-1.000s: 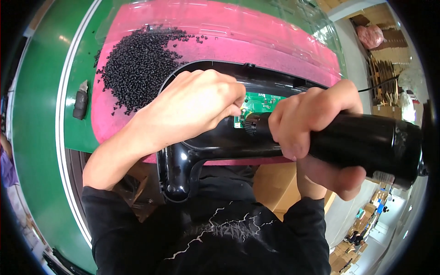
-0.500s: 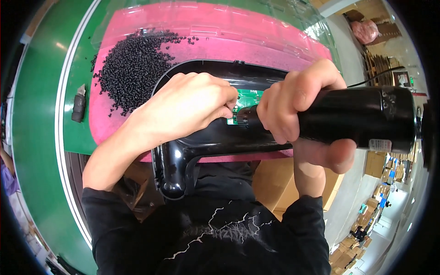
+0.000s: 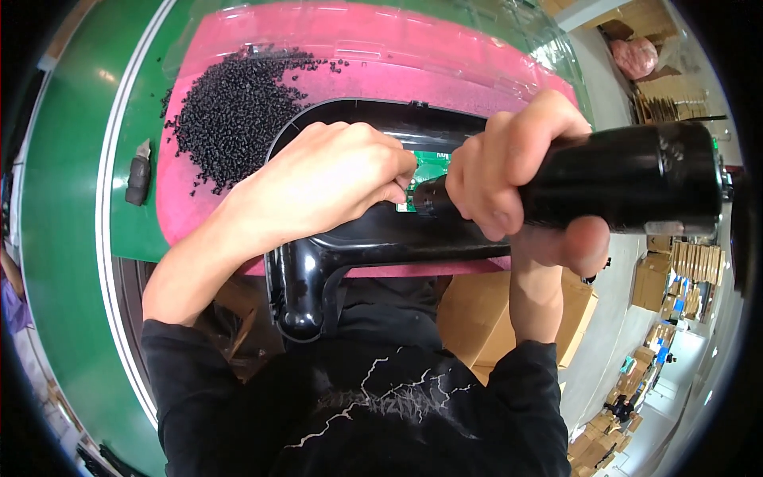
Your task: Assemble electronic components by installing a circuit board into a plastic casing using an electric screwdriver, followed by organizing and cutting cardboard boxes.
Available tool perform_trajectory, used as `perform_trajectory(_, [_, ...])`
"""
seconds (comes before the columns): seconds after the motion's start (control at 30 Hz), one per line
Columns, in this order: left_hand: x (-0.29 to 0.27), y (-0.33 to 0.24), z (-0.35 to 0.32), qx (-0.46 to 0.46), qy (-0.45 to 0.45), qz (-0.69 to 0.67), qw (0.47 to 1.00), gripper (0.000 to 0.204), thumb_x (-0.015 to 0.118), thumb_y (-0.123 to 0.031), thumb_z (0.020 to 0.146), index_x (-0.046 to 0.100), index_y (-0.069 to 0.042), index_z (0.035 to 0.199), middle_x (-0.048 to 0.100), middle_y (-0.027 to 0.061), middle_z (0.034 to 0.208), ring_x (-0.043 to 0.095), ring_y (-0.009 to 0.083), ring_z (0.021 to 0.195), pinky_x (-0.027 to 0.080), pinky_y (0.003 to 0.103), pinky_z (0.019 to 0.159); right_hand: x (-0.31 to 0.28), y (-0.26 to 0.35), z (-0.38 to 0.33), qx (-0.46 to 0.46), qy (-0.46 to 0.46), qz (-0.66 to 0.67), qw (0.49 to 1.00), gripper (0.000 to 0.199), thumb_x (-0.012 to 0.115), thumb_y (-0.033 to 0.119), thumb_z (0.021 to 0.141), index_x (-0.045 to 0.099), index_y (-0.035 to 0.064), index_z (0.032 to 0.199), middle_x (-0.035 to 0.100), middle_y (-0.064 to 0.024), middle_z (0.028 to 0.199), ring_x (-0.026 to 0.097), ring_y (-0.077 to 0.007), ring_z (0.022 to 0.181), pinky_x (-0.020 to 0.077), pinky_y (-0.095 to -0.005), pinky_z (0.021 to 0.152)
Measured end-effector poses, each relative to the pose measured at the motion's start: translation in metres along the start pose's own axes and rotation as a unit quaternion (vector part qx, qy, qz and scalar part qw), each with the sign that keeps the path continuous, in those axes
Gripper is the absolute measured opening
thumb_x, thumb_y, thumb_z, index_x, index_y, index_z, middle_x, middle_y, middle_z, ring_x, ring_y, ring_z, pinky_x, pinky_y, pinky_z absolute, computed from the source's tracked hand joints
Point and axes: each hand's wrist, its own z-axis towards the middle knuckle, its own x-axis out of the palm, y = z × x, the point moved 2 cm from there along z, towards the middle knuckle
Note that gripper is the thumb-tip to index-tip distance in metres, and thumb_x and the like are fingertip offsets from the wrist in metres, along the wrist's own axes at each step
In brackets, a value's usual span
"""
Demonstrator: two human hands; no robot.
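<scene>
A glossy black plastic housing lies on a pink mat, with a green circuit board set inside it. My right hand is wrapped round a black electric screwdriver, which lies nearly level with its ribbed nose at the board. Over the board's left side, my left hand has its fingers pinched together beside the screwdriver's nose. Whatever sits between those fingertips is hidden. The screwdriver's tip and the spot it meets are out of sight too.
A heap of small black parts covers the left of the pink mat. Clear plastic trays stand along the back. A dark wrapped roll rests on the green surface at left. Cardboard boxes stand below the table's front edge.
The back end of the screwdriver has risen slightly in the picture, my right hand moving with it. My left hand stays pinched at nearly the same place on the board.
</scene>
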Motion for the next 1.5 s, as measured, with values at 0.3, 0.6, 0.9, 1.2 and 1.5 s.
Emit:
perform_trajectory(0.3, [0.001,0.0,0.001,0.015,-0.027,0.007,0.999,0.018,0.066,-0.014,0.075,0.058,0.002,0.077,0.061,0.0136,0.074,0.062,0.0328,0.077,0.05,0.042,0.064,0.003,-0.005,0.005,-0.019,0.017,0.005,1.0,0.054,0.071,0.05,0.075,0.045,0.0052,0.091,0.047,-0.0004,0.062,0.042,-0.0087,0.047,0.0349,-0.0222,0.044])
perform_trajectory(0.6, [0.0,0.0,0.003,0.036,-0.001,-0.037,0.999,0.028,0.07,-0.02,0.071,0.058,0.0,0.084,0.061,0.0122,0.077,0.06,0.0333,0.076,0.047,0.04,0.064,-0.008,-0.005,-0.006,-0.166,0.013,0.067,0.984,0.053,0.064,0.054,0.078,0.045,0.0079,0.095,0.05,0.0016,0.064,0.046,-0.0092,0.047,0.0365,-0.0246,0.047])
perform_trajectory(0.9, [-0.006,-0.005,0.005,-0.055,-0.044,-0.358,0.931,0.027,0.059,0.004,0.073,0.054,-0.001,0.098,0.051,-0.0005,0.082,0.045,0.0076,0.064,0.038,0.022,0.058,-0.006,0.029,-0.016,-0.24,-0.098,0.159,0.953,0.041,0.068,0.037,0.075,0.047,0.0073,0.093,0.049,0.0014,0.065,0.045,-0.009,0.049,0.0372,-0.0255,0.055])
perform_trajectory(1.2, [0.003,0.012,0.004,-0.135,-0.012,-0.758,0.638,0.038,0.04,-0.03,0.094,0.046,0.0,0.117,0.049,0.0065,0.102,0.047,0.0093,0.08,0.043,0.021,0.06,0.01,0.018,-0.009,-0.28,-0.088,0.171,0.94,0.04,0.067,0.038,0.076,0.046,0.0076,0.094,0.05,0.0015,0.066,0.047,-0.0087,0.049,0.0382,-0.025,0.053])
perform_trajectory(1.5, [0.002,0.003,0.005,-0.128,0.02,-0.704,0.698,0.043,0.037,-0.036,0.096,0.045,0.0,0.118,0.049,0.0042,0.102,0.052,0.0088,0.092,0.042,0.016,0.058,0.018,0.007,-0.002,-0.213,-0.037,0.144,0.966,0.049,0.068,0.048,0.076,0.046,0.0095,0.096,0.051,0.0015,0.067,0.047,-0.0086,0.049,0.0372,-0.0232,0.051])
